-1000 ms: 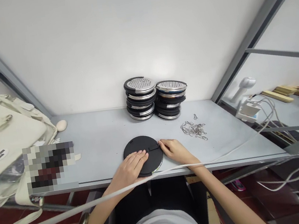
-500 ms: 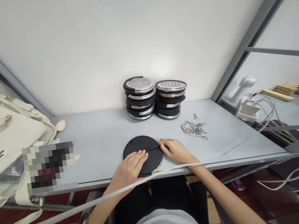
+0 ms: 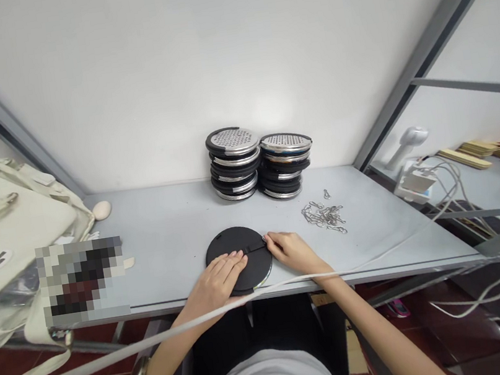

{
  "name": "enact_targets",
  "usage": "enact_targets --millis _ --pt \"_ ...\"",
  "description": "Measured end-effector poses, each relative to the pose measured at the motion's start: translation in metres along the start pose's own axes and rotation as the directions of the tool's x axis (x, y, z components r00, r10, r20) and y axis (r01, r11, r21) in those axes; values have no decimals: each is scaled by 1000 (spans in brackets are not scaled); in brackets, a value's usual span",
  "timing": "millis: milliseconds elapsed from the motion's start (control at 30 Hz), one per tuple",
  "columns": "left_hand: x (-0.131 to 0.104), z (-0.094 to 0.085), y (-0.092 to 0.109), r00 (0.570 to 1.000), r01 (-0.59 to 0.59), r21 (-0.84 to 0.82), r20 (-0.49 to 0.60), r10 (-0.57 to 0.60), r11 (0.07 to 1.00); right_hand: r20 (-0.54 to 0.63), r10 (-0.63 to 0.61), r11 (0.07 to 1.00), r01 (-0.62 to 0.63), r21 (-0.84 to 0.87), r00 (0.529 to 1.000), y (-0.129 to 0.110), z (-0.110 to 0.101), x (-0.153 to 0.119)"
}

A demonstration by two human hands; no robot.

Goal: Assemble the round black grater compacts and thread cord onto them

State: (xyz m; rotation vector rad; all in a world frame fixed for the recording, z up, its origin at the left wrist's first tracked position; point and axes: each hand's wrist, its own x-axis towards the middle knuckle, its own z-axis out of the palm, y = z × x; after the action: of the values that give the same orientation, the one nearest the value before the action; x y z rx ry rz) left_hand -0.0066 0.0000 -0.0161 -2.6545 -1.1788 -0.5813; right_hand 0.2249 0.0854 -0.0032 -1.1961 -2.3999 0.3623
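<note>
A round, flat black disc (image 3: 253,268) lies at the front edge of the grey desk, with a dark strap running from its middle to its right rim. My left hand (image 3: 215,283) holds it down at the left, fingers laid together across the top and the thumb side at the front rim. At the right rim, my right hand (image 3: 290,250) is closed in a pinch on a small metal clip (image 3: 264,239) at the strap's end; the fingers partly hide it. Several loose metal clips (image 3: 322,215) lie in a pile to the right.
Two stacks of round metal graters with black rims, a left stack (image 3: 236,164) and a right stack (image 3: 288,166), stand by the wall. A cream bag (image 3: 12,229) sits at the left. A white cable (image 3: 168,332) crosses before my forearms. Another person's hand shows at far right.
Both my hands and the disc stay in nearly the same place. The other person's hand at the far right has shifted slightly and is blurred.
</note>
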Motion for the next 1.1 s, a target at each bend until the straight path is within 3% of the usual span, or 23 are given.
enact_targets --millis 1100 --pt "2 -2 1 1000 -7 13 -6 7 1000 1 6 1000 -6 13 1000 0 -1 -1"
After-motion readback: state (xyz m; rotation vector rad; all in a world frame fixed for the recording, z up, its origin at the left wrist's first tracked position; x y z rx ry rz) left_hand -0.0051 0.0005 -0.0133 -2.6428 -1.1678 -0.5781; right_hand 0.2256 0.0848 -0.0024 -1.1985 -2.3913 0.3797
